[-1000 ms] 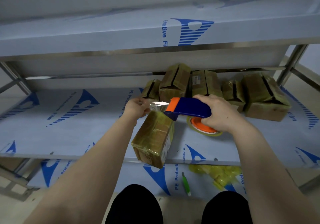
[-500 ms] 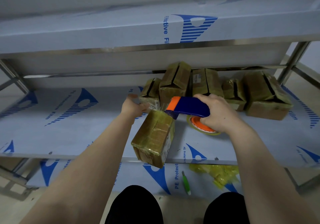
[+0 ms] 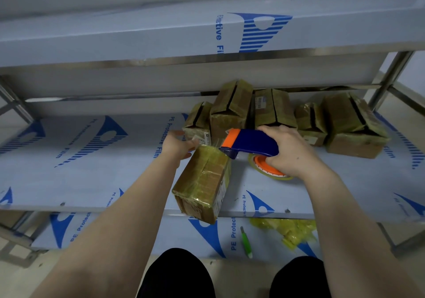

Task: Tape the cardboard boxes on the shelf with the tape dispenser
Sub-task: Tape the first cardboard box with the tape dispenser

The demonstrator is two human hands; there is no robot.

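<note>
gripping the tape dispenser (image 3: 250, 144) by the box (image 3: 202, 182), right fingers (image 3: 276, 130) curl; left fingers (image 3: 192, 144) spread.

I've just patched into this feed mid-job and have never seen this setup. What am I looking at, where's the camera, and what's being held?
There is no machine here. One head-worn camera looks down on a person's two bare arms. The right hand grips a blue-and-orange tape dispenser, its nose at the far end of a cardboard box at the shelf's front edge. The left hand lies open beside that end. More boxes stand behind. A green tool and yellow scraps lie on the lower shelf.
</note>
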